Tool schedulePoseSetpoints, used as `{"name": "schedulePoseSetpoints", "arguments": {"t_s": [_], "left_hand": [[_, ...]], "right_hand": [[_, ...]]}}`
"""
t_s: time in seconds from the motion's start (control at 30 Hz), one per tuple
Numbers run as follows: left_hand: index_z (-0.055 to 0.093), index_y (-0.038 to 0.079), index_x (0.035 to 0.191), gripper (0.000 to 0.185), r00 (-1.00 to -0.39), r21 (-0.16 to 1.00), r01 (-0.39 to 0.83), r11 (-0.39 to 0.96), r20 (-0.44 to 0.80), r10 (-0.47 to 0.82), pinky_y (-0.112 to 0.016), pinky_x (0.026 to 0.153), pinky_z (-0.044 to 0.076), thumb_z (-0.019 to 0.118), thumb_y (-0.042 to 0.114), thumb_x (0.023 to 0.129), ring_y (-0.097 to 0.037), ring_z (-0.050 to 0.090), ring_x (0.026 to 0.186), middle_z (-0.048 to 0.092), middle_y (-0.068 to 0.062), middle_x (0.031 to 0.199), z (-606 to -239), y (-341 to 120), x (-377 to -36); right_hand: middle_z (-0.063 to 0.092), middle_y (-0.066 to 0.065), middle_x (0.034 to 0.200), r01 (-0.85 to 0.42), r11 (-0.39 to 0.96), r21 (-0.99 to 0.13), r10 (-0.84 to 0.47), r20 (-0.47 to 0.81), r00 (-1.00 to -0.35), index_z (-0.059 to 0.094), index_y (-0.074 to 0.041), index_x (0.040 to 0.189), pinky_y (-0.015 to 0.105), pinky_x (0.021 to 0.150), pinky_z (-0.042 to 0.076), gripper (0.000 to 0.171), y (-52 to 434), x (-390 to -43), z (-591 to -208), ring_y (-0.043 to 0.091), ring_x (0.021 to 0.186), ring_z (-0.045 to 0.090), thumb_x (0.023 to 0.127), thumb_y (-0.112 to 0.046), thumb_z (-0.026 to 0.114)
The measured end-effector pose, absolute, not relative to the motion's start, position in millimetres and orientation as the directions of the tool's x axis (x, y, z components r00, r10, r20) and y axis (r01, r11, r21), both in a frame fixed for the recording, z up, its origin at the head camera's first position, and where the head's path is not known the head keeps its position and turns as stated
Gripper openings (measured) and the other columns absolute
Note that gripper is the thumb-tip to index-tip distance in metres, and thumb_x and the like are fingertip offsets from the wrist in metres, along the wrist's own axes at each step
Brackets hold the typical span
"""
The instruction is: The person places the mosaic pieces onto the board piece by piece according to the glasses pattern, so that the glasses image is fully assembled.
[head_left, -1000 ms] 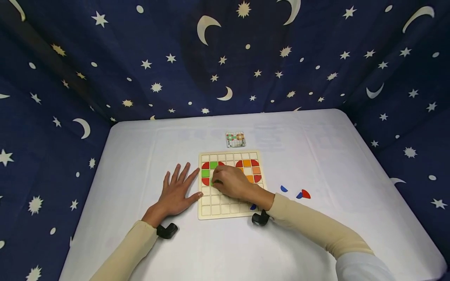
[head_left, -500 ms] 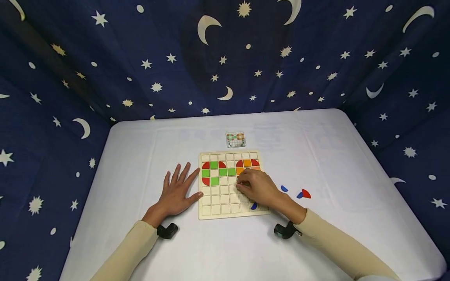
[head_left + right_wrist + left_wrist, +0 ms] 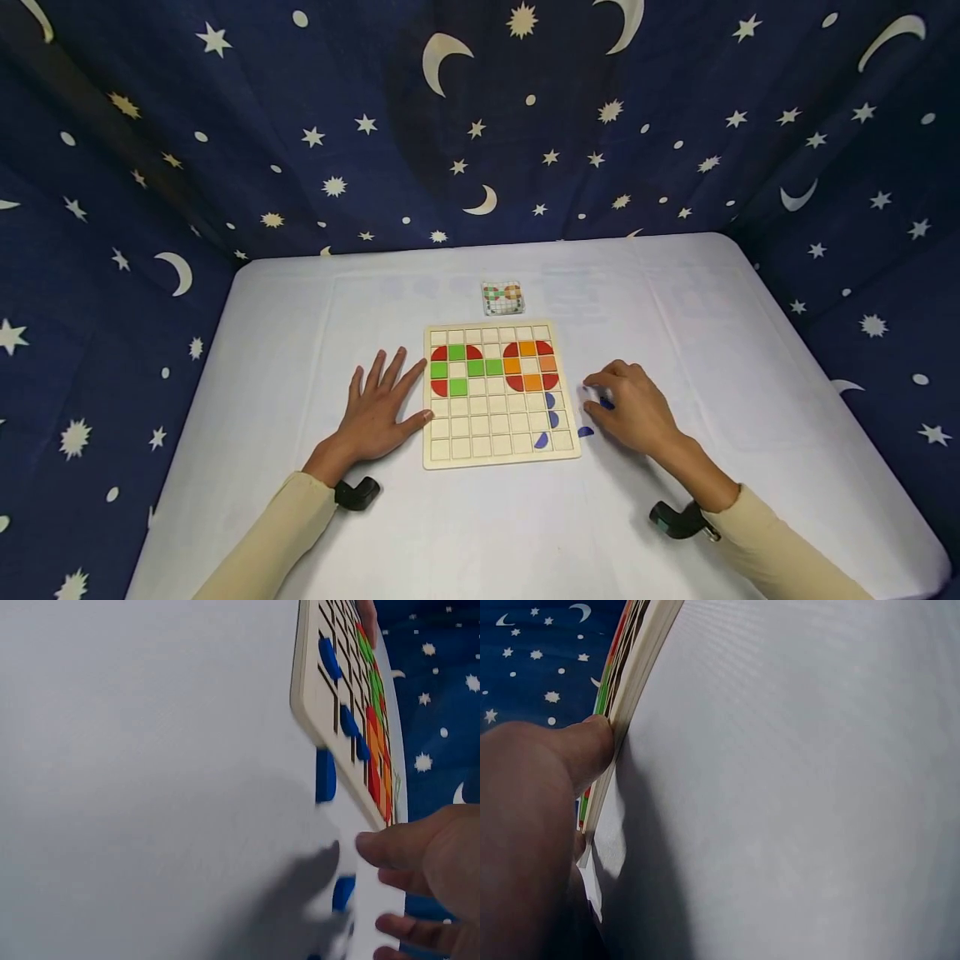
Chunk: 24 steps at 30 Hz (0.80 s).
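My right hand (image 3: 633, 408) is on the table (image 3: 675, 317) just right of the wooden grid board (image 3: 501, 454), fingers curled loosely over a small blue piece (image 3: 606, 404). From the head view I can't tell whether the fingertips are pinching it or only touching; the right wrist view shows fingers (image 3: 390, 847) bent above a blue piece (image 3: 343, 891) with a gap, nothing clearly clamped.

My left hand (image 3: 375, 408) lies flat, fingers spread and straight, thumb tip pressed against the board's left edge (image 3: 619, 705). Holding nothing, just bracing.

Another blue piece (image 3: 586, 432) lies loose on the table beside the board's right edge; three more blue ones (image 3: 551, 400) sit in the right-hand cells. Red, green and orange tiles fill the upper rows. A small pattern card (image 3: 502, 298) lies behind the board.

Handling guess: the pieces are thin, rigid, light, probably smooth painted wood. They lie flat on the cloth, so little edge to grab. Best to pinch thumb and forefinger across the straight side and the curve, or tip one edge up first. The board slides easily, hence the brace.
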State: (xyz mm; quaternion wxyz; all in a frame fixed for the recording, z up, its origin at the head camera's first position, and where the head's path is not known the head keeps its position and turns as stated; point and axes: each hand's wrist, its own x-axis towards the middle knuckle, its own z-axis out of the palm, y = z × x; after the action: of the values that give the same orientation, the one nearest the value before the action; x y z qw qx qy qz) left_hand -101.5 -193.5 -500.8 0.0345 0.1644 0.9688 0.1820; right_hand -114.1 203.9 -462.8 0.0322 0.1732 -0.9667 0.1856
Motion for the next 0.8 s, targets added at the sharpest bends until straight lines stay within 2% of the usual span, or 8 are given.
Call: {"name": "schedulePoseSetpoints", "arguments": {"t_s": [0.13, 0.23, 0.3, 0.4, 0.57, 0.67, 0.8], "left_hand": [[0.027, 0.022, 0.157, 0.079, -0.945, 0.370, 0.307, 0.877, 0.006, 0.328, -0.064, 0.110, -0.002, 0.055, 0.058, 0.093, -0.039, -0.001, 0.148, 0.011, -0.013, 0.163, -501.4, -193.4, -100.8], [0.027, 0.021, 0.157, 0.079, -0.944, 0.376, 0.311, 0.873, 0.016, 0.329, -0.064, 0.110, -0.002, 0.055, 0.058, 0.093, -0.040, -0.001, 0.147, 0.012, -0.014, 0.163, -503.4, -193.0, -100.9], [0.028, 0.021, 0.157, 0.080, -0.944, 0.375, 0.313, 0.873, 0.023, 0.328, -0.064, 0.109, -0.002, 0.055, 0.059, 0.092, -0.040, -0.001, 0.147, 0.012, -0.014, 0.163, -504.6, -192.6, -101.1], [0.028, 0.021, 0.157, 0.080, -0.946, 0.383, 0.310, 0.870, 0.030, 0.324, -0.064, 0.109, -0.003, 0.055, 0.059, 0.092, -0.040, -0.001, 0.147, 0.013, -0.014, 0.163, -505.3, -193.4, -101.1], [0.026, 0.023, 0.157, 0.080, -0.947, 0.383, 0.304, 0.872, 0.017, 0.322, -0.063, 0.110, -0.005, 0.052, 0.061, 0.093, -0.039, -0.003, 0.148, 0.010, -0.013, 0.163, -507.1, -195.3, -101.7], [0.026, 0.023, 0.157, 0.080, -0.945, 0.389, 0.308, 0.868, 0.023, 0.325, -0.064, 0.110, -0.004, 0.053, 0.061, 0.092, -0.039, -0.003, 0.147, 0.011, -0.013, 0.163, -508.1, -194.8, -102.6], [0.028, 0.022, 0.157, 0.080, -0.945, 0.387, 0.311, 0.868, 0.031, 0.325, -0.065, 0.109, -0.002, 0.055, 0.059, 0.092, -0.040, 0.000, 0.147, 0.013, -0.014, 0.163, -506.2, -193.4, -101.4]], "right_hand": [[0.057, 0.023, 0.111, -0.240, 0.915, -0.326, -0.228, 0.074, -0.971, 0.072, -0.003, 0.111, 0.054, 0.071, 0.047, 0.039, 221.7, -105.3, -459.0, 0.044, 0.097, 0.052, 0.076, -0.016, 0.084], [0.055, 0.027, 0.111, -0.144, 0.932, -0.331, -0.152, 0.002, -0.988, 0.069, -0.001, 0.114, 0.055, 0.065, 0.047, 0.041, 232.0, -97.5, -454.6, 0.047, 0.093, 0.052, 0.077, -0.012, 0.082], [0.056, 0.026, 0.106, -0.124, 0.931, -0.344, -0.143, -0.030, -0.989, 0.069, 0.003, 0.113, 0.053, 0.064, 0.048, 0.040, 236.8, -93.4, -452.9, 0.044, 0.087, 0.055, 0.076, -0.007, 0.080], [0.061, 0.021, 0.095, -0.179, 0.909, -0.376, -0.191, 0.004, -0.982, 0.071, 0.007, 0.103, 0.049, 0.068, 0.052, 0.029, 240.1, -90.3, -455.8, 0.036, 0.080, 0.061, 0.075, 0.004, 0.078], [0.064, 0.008, 0.078, -0.288, 0.863, -0.416, -0.267, 0.108, -0.957, 0.074, 0.002, 0.083, 0.038, 0.060, 0.052, 0.015, 241.3, -94.0, -462.0, 0.022, 0.069, 0.062, 0.073, 0.014, 0.074], [0.062, 0.004, 0.076, -0.254, 0.876, -0.411, -0.259, 0.043, -0.965, 0.074, 0.000, 0.087, 0.037, 0.059, 0.048, 0.017, 243.1, -97.2, -457.8, 0.019, 0.067, 0.056, 0.073, 0.008, 0.078], [0.062, 0.005, 0.080, -0.210, 0.892, -0.399, -0.252, -0.054, -0.966, 0.074, 0.000, 0.091, 0.041, 0.063, 0.051, 0.024, 250.0, -95.1, -450.0, 0.021, 0.071, 0.058, 0.069, 0.003, 0.083]]}}
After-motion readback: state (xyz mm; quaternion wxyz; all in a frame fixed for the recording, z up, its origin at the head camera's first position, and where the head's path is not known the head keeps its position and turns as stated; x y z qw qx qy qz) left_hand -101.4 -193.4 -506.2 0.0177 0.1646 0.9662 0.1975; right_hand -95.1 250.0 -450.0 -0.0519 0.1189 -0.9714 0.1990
